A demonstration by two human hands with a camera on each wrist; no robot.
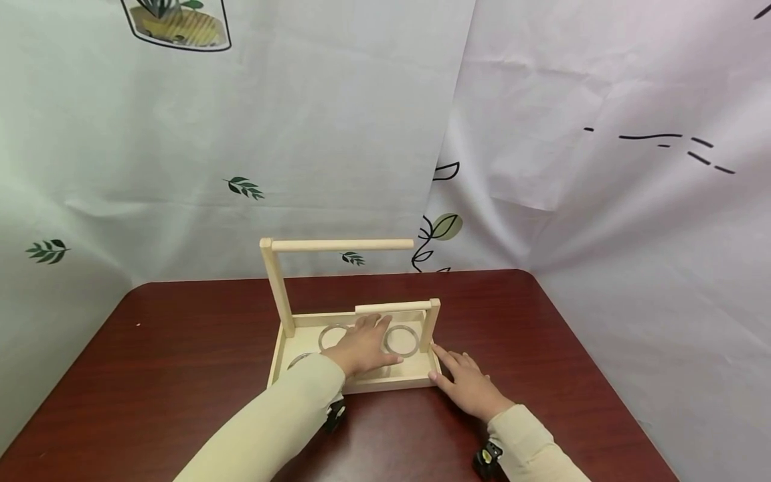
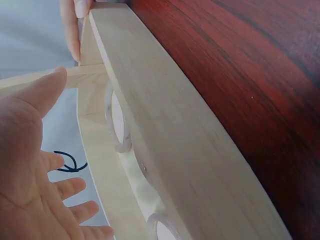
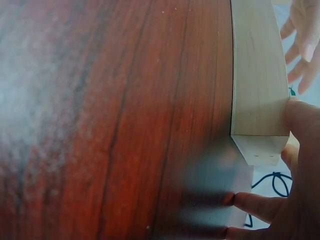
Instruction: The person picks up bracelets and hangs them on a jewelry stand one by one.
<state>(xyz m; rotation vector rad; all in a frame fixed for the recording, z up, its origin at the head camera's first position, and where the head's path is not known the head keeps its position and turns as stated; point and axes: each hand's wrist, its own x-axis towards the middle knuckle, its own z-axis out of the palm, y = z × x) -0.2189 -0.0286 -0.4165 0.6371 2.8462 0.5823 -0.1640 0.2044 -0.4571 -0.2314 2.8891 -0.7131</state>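
A pale wooden bracelet stand (image 1: pixel 391 385) has a shallow tray base. Its tall left post carries a long bar (image 1: pixel 343 246), and its short right post carries a lower bar (image 1: pixel 391 307). Inside the tray lie clear bangles: one on the right (image 1: pixel 401 327), one further left (image 1: pixel 326 329), and another (image 1: pixel 299 359) partly covered by the left sleeve. Above the tray, my left hand (image 1: pixel 363 349) has its fingers spread and nothing in its grasp. My right hand (image 1: pixel 472 387) touches the tray's front right corner with thumb and a finger, its other fingertips on the table (image 3: pixel 125 100).
The stand rests on a dark red wooden table (image 1: pixel 150 348) with rounded far corners. Behind it and to the right hangs a white printed cloth (image 1: pixel 337 134). A dark wrist device (image 1: pixel 488 458) sits on the right wrist, another (image 1: pixel 334 414) on the left.
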